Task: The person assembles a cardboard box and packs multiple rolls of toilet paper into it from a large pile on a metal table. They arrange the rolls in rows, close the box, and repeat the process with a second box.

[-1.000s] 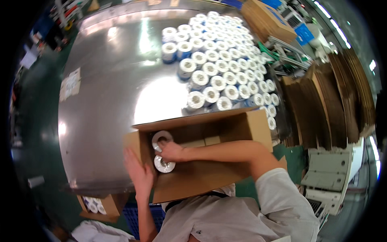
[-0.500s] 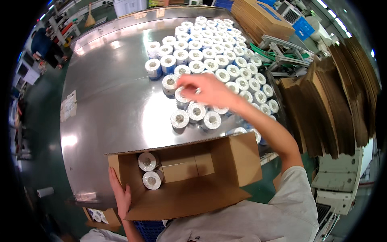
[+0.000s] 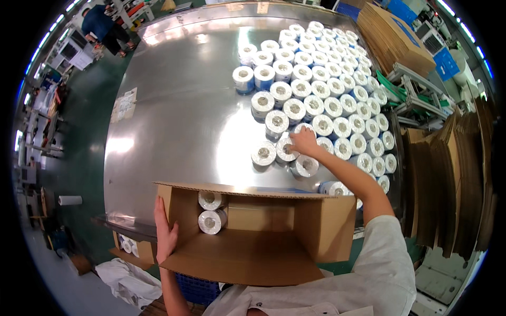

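Note:
An open cardboard box (image 3: pixel 253 263) stands at the table's near edge, tilted toward me. My left hand (image 3: pixel 166 231) grips its left side wall, thumb on the inside. Inside, at the left end, lie two plastic-wrapped white rolls (image 3: pixel 210 221), one against the other. My right hand (image 3: pixel 304 142) is over the near part of the group of rolls on the table, fingers curled down onto a white roll (image 3: pixel 285 152) with a hollow core. The fingertips partly hide that roll and the roll (image 3: pixel 304 128) behind it. Both rolls stand on end.
Many white rolls with blue labels (image 3: pixel 302 72) cover the right side of the metal table (image 3: pixel 174 116). Stacked flat cardboard (image 3: pixel 448 174) stands at the right. A smaller box with rolls (image 3: pixel 132 247) sits at lower left. Another person (image 3: pixel 103 26) stands far left.
My right hand has come down and nearer, onto the near rolls. My view has shifted left, so the table appears farther right. My left hand stays on the box.

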### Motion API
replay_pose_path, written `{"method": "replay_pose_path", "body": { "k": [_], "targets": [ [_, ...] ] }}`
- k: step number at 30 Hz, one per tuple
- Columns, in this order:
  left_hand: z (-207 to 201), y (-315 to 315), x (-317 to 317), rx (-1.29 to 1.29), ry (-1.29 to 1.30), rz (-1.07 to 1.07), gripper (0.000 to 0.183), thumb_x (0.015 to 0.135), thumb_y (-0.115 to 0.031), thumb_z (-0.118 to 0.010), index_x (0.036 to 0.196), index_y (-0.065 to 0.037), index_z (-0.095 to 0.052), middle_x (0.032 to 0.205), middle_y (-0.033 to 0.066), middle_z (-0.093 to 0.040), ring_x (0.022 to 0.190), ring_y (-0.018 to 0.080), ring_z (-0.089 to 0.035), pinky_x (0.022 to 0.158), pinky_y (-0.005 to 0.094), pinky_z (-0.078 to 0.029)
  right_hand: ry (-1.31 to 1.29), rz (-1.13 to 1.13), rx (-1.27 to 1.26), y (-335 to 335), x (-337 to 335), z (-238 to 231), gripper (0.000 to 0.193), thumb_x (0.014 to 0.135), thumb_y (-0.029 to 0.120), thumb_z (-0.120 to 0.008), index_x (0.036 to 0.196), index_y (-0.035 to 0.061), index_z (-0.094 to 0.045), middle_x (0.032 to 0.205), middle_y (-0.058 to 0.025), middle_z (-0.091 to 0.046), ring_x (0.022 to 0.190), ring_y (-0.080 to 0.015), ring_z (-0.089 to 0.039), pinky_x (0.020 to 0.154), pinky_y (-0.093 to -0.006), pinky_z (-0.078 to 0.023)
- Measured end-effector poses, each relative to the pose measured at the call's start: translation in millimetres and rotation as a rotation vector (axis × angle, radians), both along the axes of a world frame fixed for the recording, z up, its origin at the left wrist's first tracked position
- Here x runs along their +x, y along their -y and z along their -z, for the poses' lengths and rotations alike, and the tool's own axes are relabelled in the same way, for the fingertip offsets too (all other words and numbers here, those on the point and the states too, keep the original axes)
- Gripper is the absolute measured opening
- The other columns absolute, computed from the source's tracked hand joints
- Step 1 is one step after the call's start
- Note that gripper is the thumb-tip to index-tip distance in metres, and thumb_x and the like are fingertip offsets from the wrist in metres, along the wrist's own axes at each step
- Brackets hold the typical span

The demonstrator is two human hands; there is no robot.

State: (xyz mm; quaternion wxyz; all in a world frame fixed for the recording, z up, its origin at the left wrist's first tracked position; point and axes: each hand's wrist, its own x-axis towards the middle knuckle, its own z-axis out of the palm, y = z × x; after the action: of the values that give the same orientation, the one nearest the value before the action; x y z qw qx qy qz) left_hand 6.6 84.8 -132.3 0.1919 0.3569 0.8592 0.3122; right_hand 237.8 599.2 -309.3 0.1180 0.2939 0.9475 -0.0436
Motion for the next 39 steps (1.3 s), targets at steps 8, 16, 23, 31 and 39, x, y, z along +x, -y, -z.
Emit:
{"method": "replay_pose_path", "body": {
  "k": [8,16,23,31,39],
  "targets": [
    [2,3,-1,-0.011,-0.079,0.021,0.089,0.079,0.003,-0.06,0.16,0.0,-0.022,0.165,0.0236,-0.023,0.154,0.0409,-0.02,0.126,0.0497,-0.014,-0.135,-0.06,-0.244,-8,20,-48,0.054,0.074,0.04,-0.08,0.115,0.0066,-0.07,0.1,-0.0205,-0.066,0.099,-0.0344,-0.063,0.085,-0.0459,-0.053],
    [5,0,-7,-0.045,-0.129,0.05,0.088,0.079,0.002,-0.059,0.159,0.002,-0.021,0.164,0.0264,-0.022,0.154,0.043,-0.02,0.126,0.0541,-0.015,-0.633,0.152,-0.601,82,82,-335,0.039,0.091,0.016,-0.069,0.127,0.002,-0.065,0.116,-0.0104,-0.072,0.107,-0.0158,-0.068,0.093,-0.0324,-0.055],
    [8,1,-13,-0.078,-0.144,0.071,0.086,0.081,0.001,-0.057,0.158,0.007,-0.019,0.163,0.0282,-0.022,0.154,0.0437,-0.018,0.125,0.0576,-0.015,-0.299,-0.036,-0.923,219,39,-313,0.046,0.092,0.027,-0.069,0.133,0.008,-0.06,0.121,-0.0173,-0.066,0.111,-0.0252,-0.068,0.091,-0.0398,-0.056],
    [3,0,-11,-0.119,-0.168,0.113,0.088,0.082,-0.001,-0.058,0.158,0.009,-0.015,0.163,0.0307,-0.02,0.153,0.0454,-0.017,0.125,0.058,-0.014,0.047,-0.4,-0.346,309,-41,-118,0.044,0.077,0.026,-0.077,0.112,0.0018,-0.068,0.124,-0.0284,-0.054,0.121,-0.0447,-0.053,0.093,-0.0491,-0.055],
    [-10,-1,-16,-0.186,-0.248,0.2,0.09,0.084,-0.009,-0.062,0.158,0.009,-0.014,0.165,0.0307,-0.016,0.155,0.0436,-0.015,0.126,0.0567,-0.011,0.139,-0.334,-0.491,328,-62,-52,0.041,0.088,0.023,-0.069,0.127,0.0101,-0.065,0.128,-0.0269,-0.058,0.116,-0.0429,-0.059,0.096,-0.0472,-0.052]
  ]
}}
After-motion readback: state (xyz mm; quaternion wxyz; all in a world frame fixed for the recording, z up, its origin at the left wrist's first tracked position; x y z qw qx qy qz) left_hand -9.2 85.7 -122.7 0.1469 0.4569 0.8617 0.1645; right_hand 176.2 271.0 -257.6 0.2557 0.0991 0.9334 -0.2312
